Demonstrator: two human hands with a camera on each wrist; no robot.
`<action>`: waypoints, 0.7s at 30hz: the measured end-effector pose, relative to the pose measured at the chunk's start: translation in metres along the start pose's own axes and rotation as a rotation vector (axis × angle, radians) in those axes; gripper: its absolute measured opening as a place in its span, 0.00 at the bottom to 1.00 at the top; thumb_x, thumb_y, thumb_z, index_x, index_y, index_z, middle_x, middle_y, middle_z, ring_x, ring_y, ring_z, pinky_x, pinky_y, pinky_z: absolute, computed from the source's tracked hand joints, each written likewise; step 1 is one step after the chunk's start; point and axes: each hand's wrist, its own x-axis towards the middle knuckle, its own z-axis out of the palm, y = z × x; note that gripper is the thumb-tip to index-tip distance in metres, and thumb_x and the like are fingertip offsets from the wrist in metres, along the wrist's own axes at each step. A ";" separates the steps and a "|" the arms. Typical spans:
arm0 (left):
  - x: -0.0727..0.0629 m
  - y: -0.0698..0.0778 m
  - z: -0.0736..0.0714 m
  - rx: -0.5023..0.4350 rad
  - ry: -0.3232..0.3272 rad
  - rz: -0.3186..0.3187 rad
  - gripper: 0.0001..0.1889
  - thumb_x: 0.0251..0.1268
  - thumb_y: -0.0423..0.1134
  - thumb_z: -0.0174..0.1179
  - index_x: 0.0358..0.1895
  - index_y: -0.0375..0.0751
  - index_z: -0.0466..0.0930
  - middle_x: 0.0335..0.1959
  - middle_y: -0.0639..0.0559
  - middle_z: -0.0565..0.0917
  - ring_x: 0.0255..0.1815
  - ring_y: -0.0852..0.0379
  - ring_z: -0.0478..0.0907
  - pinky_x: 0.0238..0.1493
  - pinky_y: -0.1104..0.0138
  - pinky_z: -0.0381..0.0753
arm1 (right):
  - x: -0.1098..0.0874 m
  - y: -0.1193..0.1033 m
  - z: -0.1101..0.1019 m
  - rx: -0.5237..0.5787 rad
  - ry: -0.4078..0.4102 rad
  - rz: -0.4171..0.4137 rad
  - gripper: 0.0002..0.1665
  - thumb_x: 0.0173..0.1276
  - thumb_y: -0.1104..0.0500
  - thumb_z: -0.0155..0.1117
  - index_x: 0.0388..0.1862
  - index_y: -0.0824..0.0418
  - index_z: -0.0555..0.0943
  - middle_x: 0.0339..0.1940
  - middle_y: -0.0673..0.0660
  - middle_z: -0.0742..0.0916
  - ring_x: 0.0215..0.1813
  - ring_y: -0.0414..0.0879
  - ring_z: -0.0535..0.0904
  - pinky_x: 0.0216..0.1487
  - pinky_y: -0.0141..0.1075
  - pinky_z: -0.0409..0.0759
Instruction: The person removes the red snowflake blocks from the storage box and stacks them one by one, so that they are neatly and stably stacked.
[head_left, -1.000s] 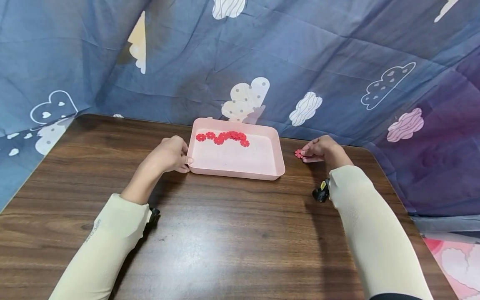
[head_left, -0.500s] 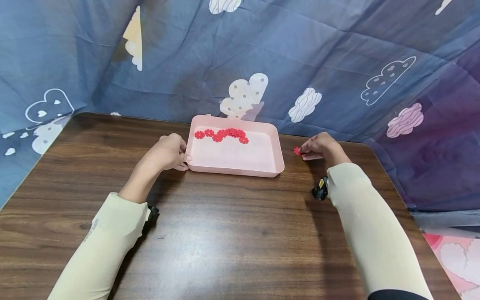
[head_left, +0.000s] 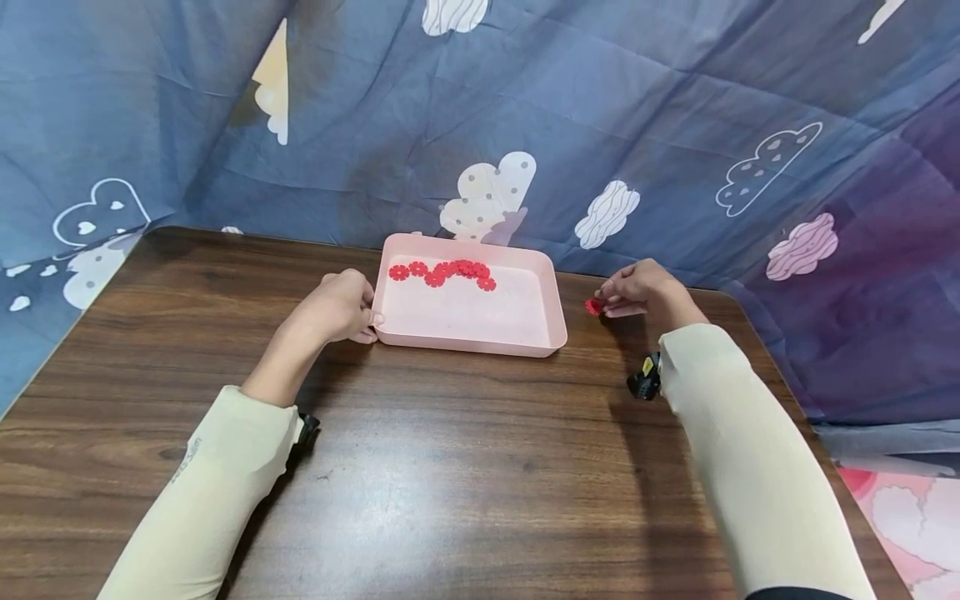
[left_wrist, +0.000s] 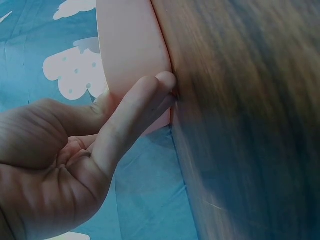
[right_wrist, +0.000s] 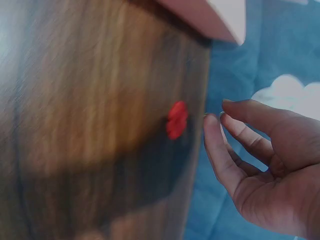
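A shallow pink tray (head_left: pixel 468 343) stands near the back of the table. Several red notched discs, flower-shaped, lie in it along its far side, some of them overlapping (head_left: pixel 465 268). My left hand (head_left: pixel 337 308) grips the tray's left end, thumb at the rim and fingers low on the outer wall (left_wrist: pixel 135 50). To the right of the tray, one red notched disc (right_wrist: pixel 176 120) lies on the table. Just beside it hovers my right hand (right_wrist: pixel 265 155), thumb and fingers bent with a gap between their tips. The right wrist view shows those fingertips apart from the disc.
A brown wood-grain table (head_left: pixel 465 467) reaches back to a blue cloud-print curtain (head_left: pixel 360 125). The curtain hangs right behind the tray. On the right is a purple curtain (head_left: pixel 900 317). Black wrist cameras (head_left: pixel 645 379) sit under the cuffs.
My right hand has lifted slightly off the single disc, which its fingers touched earlier. My left hand and the tray hold their place; the head view shifts a little.
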 end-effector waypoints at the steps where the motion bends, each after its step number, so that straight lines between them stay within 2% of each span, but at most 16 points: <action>1: 0.000 0.000 0.000 0.008 0.003 0.004 0.15 0.78 0.23 0.58 0.60 0.15 0.77 0.50 0.27 0.84 0.31 0.58 0.88 0.40 0.68 0.97 | -0.001 -0.004 0.001 -0.012 -0.002 -0.018 0.14 0.78 0.72 0.60 0.59 0.77 0.80 0.27 0.52 0.89 0.30 0.41 0.88 0.40 0.36 0.97; 7: -0.001 0.000 0.001 0.047 0.012 0.023 0.11 0.78 0.24 0.58 0.54 0.16 0.80 0.48 0.28 0.83 0.30 0.58 0.87 0.39 0.67 0.97 | -0.007 -0.034 0.013 -0.090 0.010 -0.096 0.16 0.76 0.69 0.65 0.59 0.76 0.81 0.29 0.50 0.88 0.34 0.42 0.88 0.46 0.40 0.97; 11: -0.001 -0.001 0.000 0.031 0.012 0.018 0.12 0.77 0.24 0.59 0.55 0.16 0.80 0.50 0.27 0.83 0.31 0.56 0.89 0.40 0.66 0.97 | -0.007 -0.052 0.025 -0.116 0.002 -0.126 0.15 0.75 0.68 0.68 0.57 0.75 0.82 0.27 0.48 0.88 0.33 0.41 0.87 0.42 0.37 0.97; 15: 0.000 -0.001 -0.001 0.007 0.009 -0.001 0.14 0.77 0.24 0.59 0.59 0.15 0.78 0.52 0.26 0.82 0.32 0.56 0.89 0.42 0.65 0.97 | -0.008 -0.065 0.039 -0.130 -0.015 -0.134 0.16 0.75 0.68 0.69 0.58 0.75 0.81 0.27 0.50 0.88 0.32 0.41 0.86 0.40 0.35 0.96; 21: 0.001 0.000 -0.001 0.013 0.010 -0.002 0.13 0.78 0.24 0.59 0.58 0.16 0.79 0.53 0.27 0.81 0.32 0.55 0.90 0.41 0.67 0.97 | -0.005 -0.079 0.064 -0.154 -0.056 -0.124 0.16 0.74 0.68 0.69 0.57 0.75 0.83 0.27 0.54 0.89 0.31 0.42 0.88 0.44 0.38 0.97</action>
